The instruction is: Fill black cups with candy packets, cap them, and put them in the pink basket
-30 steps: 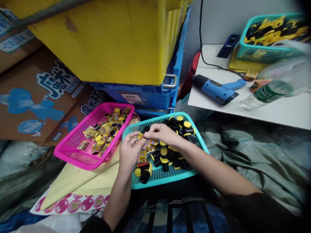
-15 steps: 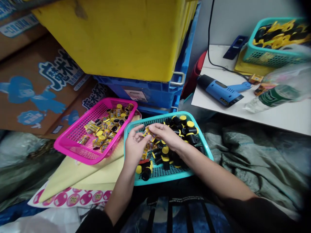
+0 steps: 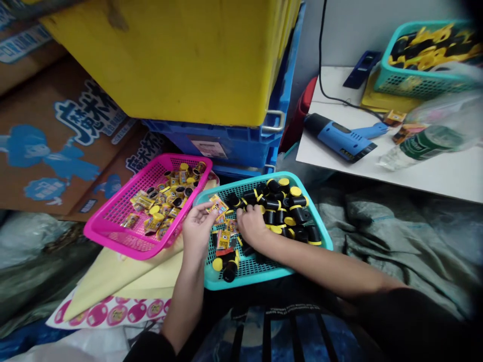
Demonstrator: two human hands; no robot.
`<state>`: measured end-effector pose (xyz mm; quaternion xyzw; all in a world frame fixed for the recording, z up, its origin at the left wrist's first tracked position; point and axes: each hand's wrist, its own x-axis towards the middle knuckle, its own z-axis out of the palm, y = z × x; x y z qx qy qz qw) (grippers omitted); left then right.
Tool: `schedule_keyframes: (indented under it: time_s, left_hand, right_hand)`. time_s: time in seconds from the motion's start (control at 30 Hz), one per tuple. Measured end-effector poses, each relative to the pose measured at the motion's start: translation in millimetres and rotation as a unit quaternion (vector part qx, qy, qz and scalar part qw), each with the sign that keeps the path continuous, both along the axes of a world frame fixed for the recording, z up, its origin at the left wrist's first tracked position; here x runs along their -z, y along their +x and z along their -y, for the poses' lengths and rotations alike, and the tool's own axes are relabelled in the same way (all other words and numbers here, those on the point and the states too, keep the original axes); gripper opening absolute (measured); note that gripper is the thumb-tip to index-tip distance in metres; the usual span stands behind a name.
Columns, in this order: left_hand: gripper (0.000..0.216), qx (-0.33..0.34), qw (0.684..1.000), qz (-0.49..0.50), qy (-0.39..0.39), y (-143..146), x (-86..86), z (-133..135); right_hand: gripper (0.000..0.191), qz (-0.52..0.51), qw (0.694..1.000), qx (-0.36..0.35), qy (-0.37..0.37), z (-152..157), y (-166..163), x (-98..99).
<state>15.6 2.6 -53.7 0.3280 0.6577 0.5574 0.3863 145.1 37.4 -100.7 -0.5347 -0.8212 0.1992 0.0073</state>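
- One white table [image 3: 347,175], over on my right, carries a further basket [image 3: 411,83] of black and yellow parts at its far edge and a blue heat gun [image 3: 335,137] by its left edge.
- The teal basket [image 3: 260,278] holds bare black cylinders [image 3: 269,216] with yellow caps, crowded along its far and right edges; I judge these are left to do.
- The pink basket [image 3: 121,239], beside the teal basket's left edge, holds wrapped cylinders [image 3: 154,222], heaped thickest towards its far right corner; I take these as done, so the work looks partway.
- The right hand [image 3: 251,223] is down inside the teal basket, fingers bunched; from my remote seat I can't tell whether it grips anything.
- The left hand [image 3: 196,229], over the teal basket's left edge, pinches a printed yellow wrapper [image 3: 218,205].
- I see loose wrappers [image 3: 223,239] inside, near that same edge.
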Motion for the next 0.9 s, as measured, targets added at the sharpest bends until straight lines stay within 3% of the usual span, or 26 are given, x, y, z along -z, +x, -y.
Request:
schedule_keyframes:
  time_s: [0.1, 0.2, 0.27, 0.3, 0.33, 0.4, 0.5, 0.57, 0.63, 0.83, 0.9]
  left_hand:
    - [0.035, 0.007, 1.000, 0.009, -0.017, -0.6, 2.3, 3.2]
    - [0.031, -0.013, 0.999, 0.020, -0.038, -0.8, -0.7, 6.7]
    - [0.026, -0.027, 0.998, 0.018, -0.049, -2.7, -3.9, 9.0]
    - [0.024, -0.030, 0.998, 0.013, -0.050, -4.0, -5.3, 10.2]
    - [0.023, -0.028, 0.998, 0.008, -0.049, -5.2, -6.3, 11.3]
    - [0.021, -0.011, 0.999, -0.006, -0.040, -6.6, -7.4, 13.1]
    - [0.018, 0.028, 0.999, -0.017, -0.018, -4.5, -7.5, 14.5]
    - [0.021, 0.053, 0.998, -0.019, -0.012, -0.7, -7.5, 14.5]
    - [0.026, 0.067, 0.997, -0.024, -0.014, 3.5, -7.9, 14.2]
    - [0.028, 0.049, 0.998, -0.015, -0.046, 6.7, -13.0, 11.5]
    - [0.025, 0.044, 0.997, -0.014, -0.058, 6.9, -15.4, 10.6]
  right_hand:
    - [0.026, -0.013, 1.000, 0.000, -0.006, 7.9, -8.6, 10.8]
    - [0.030, -0.040, 0.999, -0.005, 0.001, 3.0, 2.3, 4.0]
    - [0.032, -0.102, 0.995, 0.005, -0.013, -5.2, 19.0, -6.1]
    - [0.032, -0.215, 0.975, 0.038, -0.052, -10.0, 28.5, -11.5]
    - [0.034, -0.319, 0.939, 0.071, -0.111, -14.8, 37.7, -16.5]
    - [0.038, -0.488, 0.836, 0.110, -0.224, -22.9, 52.7, -24.9]
    - [0.035, -0.611, 0.699, 0.127, -0.349, -27.2, 61.0, -32.9]
    - [0.023, -0.643, 0.640, 0.141, -0.397, -25.1, 57.3, -35.8]
    - [0.014, -0.655, 0.606, 0.156, -0.424, -21.5, 50.7, -37.8]
    - [0.026, -0.651, 0.609, 0.146, -0.428, -20.2, 49.0, -39.8]
    - [0.019, -0.648, 0.639, 0.160, -0.382, -22.8, 52.1, -38.9]
